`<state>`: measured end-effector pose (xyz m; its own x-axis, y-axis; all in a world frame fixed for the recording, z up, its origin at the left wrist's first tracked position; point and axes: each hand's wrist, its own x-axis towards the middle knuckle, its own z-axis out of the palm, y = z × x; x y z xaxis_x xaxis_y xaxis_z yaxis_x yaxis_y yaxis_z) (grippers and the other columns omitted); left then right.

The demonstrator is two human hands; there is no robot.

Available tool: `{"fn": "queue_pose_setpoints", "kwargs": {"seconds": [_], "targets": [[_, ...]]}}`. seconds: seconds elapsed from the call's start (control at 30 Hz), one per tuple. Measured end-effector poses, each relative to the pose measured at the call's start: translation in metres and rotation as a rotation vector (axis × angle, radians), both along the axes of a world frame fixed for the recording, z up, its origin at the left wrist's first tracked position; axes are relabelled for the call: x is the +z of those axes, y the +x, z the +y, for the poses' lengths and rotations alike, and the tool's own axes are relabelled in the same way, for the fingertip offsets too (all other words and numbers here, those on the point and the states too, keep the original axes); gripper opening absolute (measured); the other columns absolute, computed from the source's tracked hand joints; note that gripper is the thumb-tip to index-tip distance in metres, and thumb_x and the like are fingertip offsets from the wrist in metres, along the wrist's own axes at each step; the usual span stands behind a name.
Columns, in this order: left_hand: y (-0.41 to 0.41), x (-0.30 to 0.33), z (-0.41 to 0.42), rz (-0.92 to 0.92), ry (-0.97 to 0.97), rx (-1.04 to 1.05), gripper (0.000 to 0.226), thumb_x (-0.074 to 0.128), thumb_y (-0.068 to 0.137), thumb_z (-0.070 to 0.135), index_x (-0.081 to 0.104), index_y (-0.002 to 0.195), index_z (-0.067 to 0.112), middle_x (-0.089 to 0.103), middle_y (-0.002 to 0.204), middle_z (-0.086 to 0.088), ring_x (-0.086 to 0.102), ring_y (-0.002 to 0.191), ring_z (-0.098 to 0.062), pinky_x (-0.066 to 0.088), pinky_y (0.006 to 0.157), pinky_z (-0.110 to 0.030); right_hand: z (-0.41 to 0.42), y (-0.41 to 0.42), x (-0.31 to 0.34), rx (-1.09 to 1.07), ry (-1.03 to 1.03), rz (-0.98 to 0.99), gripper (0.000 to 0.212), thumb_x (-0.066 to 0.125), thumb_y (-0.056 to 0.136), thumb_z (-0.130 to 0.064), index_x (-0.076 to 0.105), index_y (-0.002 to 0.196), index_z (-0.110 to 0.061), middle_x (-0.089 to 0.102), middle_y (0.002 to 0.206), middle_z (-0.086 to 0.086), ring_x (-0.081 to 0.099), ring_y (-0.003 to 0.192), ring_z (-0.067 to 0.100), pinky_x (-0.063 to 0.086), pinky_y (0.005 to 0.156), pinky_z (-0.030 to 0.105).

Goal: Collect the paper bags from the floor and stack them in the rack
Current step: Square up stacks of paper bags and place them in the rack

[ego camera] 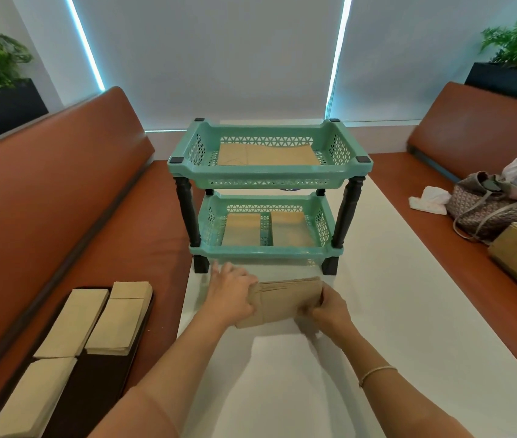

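Two hands (230,294) (329,306), bag stack (285,300) crosswise.

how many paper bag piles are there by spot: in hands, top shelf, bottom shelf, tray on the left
Held by left hand and right hand: 1
Rack top shelf: 1
Rack bottom shelf: 2
Dark tray: 3
Total: 7

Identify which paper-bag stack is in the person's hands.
The stack on the white table, before the rack, gripped by left hand and right hand; the others lie untouched.
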<state>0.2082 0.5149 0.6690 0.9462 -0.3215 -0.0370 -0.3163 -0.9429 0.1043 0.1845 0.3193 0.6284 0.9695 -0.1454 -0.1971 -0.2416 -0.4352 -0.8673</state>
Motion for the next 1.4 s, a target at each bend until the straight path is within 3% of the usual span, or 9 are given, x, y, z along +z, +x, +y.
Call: {"fn": "queue_pose_setpoints", "kwargs": {"seconds": [0.13,0.23,0.4,0.63,0.77,0.93,1.07,1.27,1.4], "targets": [[0.003,0.0,-0.007,0.136,-0.323,0.049,0.022,0.061,0.081,0.013,0.059,0.101,0.021,0.063,0.1,-0.003,0.057,0.098,-0.023,0.049,0.08,-0.034,-0.002,0.003,0.014,-0.036,0.144,-0.093,0.04,0.07,0.069,0.009,0.058,0.092,-0.021,0.065,0.089,0.001,0.061,0.087,0.022,0.055,0.083,0.041],[-0.001,-0.008,-0.01,0.341,-0.884,0.254,0.038,0.072,0.078,0.009,0.058,0.111,0.019,0.064,0.105,0.0,0.058,0.101,-0.018,0.048,0.085,-0.03,-0.004,0.005,0.023,-0.103,0.53,-0.102,0.058,0.073,0.064,0.017,0.051,0.107,-0.013,0.06,0.088,0.007,0.059,0.082,0.022,0.055,0.075,0.037],[-0.017,-0.034,-0.029,0.498,-1.411,0.434,0.052,0.071,0.078,-0.002,0.05,0.123,0.012,0.064,0.106,-0.004,0.059,0.101,-0.02,0.051,0.085,-0.029,0.02,-0.004,0.01,0.135,0.284,0.015,0.045,0.061,0.075,0.008,0.054,0.116,-0.008,0.064,0.097,0.002,0.061,0.09,0.017,0.054,0.073,0.024],[-0.018,-0.056,-0.031,0.543,-1.396,0.443,0.067,0.08,0.068,0.0,0.048,0.126,0.012,0.064,0.115,-0.009,0.058,0.112,-0.026,0.05,0.094,-0.036,0.031,-0.006,-0.002,0.125,0.099,0.042,0.043,0.061,0.077,-0.006,0.051,0.116,-0.02,0.063,0.112,0.006,0.059,0.105,0.025,0.05,0.094,0.044],[-0.011,-0.052,-0.031,0.494,-1.374,0.44,0.071,0.083,0.065,0.001,0.047,0.125,0.012,0.064,0.113,-0.007,0.059,0.106,-0.02,0.052,0.081,-0.026,0.029,-0.001,0.0,0.1,0.102,0.024,0.051,0.062,0.081,0.0,0.048,0.127,-0.016,0.061,0.117,0.005,0.057,0.109,0.024,0.048,0.097,0.04],[-0.014,-0.057,-0.031,0.51,-1.226,0.438,0.075,0.084,0.066,0.012,0.047,0.13,0.016,0.063,0.119,-0.004,0.057,0.114,-0.023,0.046,0.099,-0.039,0.031,-0.001,-0.003,0.161,-0.122,0.064,0.047,0.063,0.08,-0.015,0.046,0.125,-0.019,0.061,0.109,0.0,0.057,0.097,0.017,0.048,0.083,0.025],[-0.013,-0.039,-0.027,0.453,-1.235,0.408,0.061,0.082,0.068,0.009,0.053,0.121,0.015,0.063,0.112,0.001,0.058,0.109,-0.019,0.049,0.083,-0.026,0.027,0.002,0.002,0.207,-0.258,0.068,0.039,0.058,0.083,-0.021,0.051,0.121,-0.018,0.063,0.108,0.0,0.055,0.091,0.016,0.045,0.076,0.022],[0.005,0.016,-0.002,0.299,-1.407,0.346,0.036,0.076,0.071,-0.002,0.056,0.088,0.022,0.062,0.087,0.003,0.06,0.082,-0.016,0.054,0.065,-0.023,-0.003,0.015,0.017,0.137,-0.027,0.005,0.04,0.069,0.073,0.001,0.056,0.101,-0.024,0.065,0.095,0.006,0.061,0.087,0.024,0.052,0.081,0.035],[0.002,0.004,0.017,0.292,-1.321,0.333,0.031,0.075,0.071,-0.005,0.059,0.085,0.017,0.068,0.086,0.001,0.063,0.085,-0.02,0.053,0.068,-0.022,-0.018,0.012,0.025,-0.044,0.316,-0.113,0.05,0.066,0.071,0.017,0.057,0.109,-0.015,0.058,0.09,-0.001,0.056,0.081,0.018,0.049,0.07,0.021]]}}
